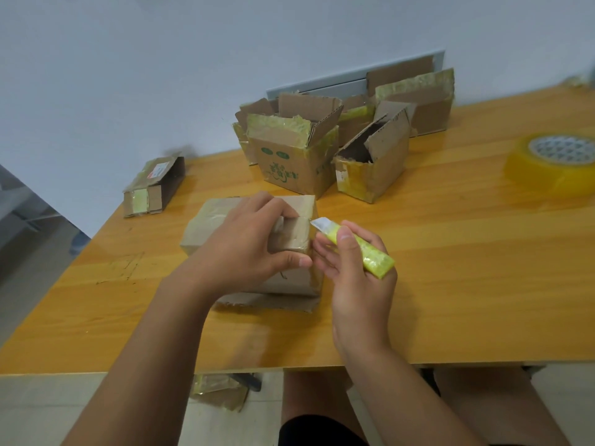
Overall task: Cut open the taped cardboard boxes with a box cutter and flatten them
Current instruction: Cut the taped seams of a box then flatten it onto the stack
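The left hand grips the taped box on the counter. The right hand, clenched on the box cutter, holds its blade at the box's right edge, pointing left along the tape seam.

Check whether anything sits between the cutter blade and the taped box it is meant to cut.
Nothing visible does. The box cutter in the right hand has its blade tip at the taped box edge, which the left hand steadies.

You hold a yellow-green box cutter with a silver blade; plain brown taped box; orange woodgrain table; green print on open box.
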Demonstrator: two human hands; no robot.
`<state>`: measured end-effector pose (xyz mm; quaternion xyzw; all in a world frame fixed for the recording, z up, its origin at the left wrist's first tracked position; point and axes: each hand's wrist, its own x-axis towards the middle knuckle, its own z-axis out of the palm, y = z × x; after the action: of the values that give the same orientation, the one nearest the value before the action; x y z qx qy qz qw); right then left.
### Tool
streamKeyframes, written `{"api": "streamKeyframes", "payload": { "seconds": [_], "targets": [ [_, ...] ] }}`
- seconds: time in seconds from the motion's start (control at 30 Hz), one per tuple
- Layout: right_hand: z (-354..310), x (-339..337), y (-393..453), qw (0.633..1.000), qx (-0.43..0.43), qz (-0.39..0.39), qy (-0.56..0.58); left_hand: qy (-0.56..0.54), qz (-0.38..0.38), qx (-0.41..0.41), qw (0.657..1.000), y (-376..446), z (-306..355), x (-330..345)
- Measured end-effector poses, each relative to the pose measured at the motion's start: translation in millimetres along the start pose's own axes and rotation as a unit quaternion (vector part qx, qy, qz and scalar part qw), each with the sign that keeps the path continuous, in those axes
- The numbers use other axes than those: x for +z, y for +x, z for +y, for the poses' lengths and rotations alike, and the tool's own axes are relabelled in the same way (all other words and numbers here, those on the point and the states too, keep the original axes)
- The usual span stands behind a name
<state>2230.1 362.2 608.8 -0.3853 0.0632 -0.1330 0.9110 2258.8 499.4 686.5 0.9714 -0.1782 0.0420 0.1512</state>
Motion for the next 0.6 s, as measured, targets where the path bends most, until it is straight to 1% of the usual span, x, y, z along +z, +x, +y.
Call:
{"api": "streamKeyframes", "payload": {
  "seconds": [0.23,0.37,0.6],
  "targets": [
    [-1.4,4.3,2.5,1.0,0.01,0.01,0.005,0.011,0.049,0.008,0.999,-1.4,1.5,10.1],
    [-5.7,4.4,4.2,1.0,0.016,0.022,0.004,0.018,0.052,0.002,0.998,0.8,3.2,11.1],
    [-8.4,2.2,0.7,0.999,0.024,0.021,-0.01,0.017,0.046,-0.009,0.999,0.6,3.1,11.0]
  ]
}}
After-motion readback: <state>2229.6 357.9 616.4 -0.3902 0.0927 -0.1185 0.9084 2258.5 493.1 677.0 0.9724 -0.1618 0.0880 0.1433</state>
